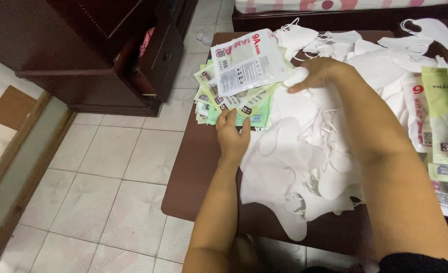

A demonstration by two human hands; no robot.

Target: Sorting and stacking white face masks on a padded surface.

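- Head view: left hand (pixel 232 135) flat, fingers spread narrow, pressing on stack of packets (pixel 234 103), upper centre of frame, on brown table (pixel 193 172).
- Right hand (pixel 317 72) fingers curled, pinching a white mask (pixel 297 76) at top-centre.
- Packets: thin, light, slick film; likely slide, so grip by edge.
- Look: white/green printed pouches; loose mask pile (pixel 304 167) centre-right, soft, floppy.

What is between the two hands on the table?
In the head view, white face masks and the edge of the fanned packets lie between the left hand and the right hand.
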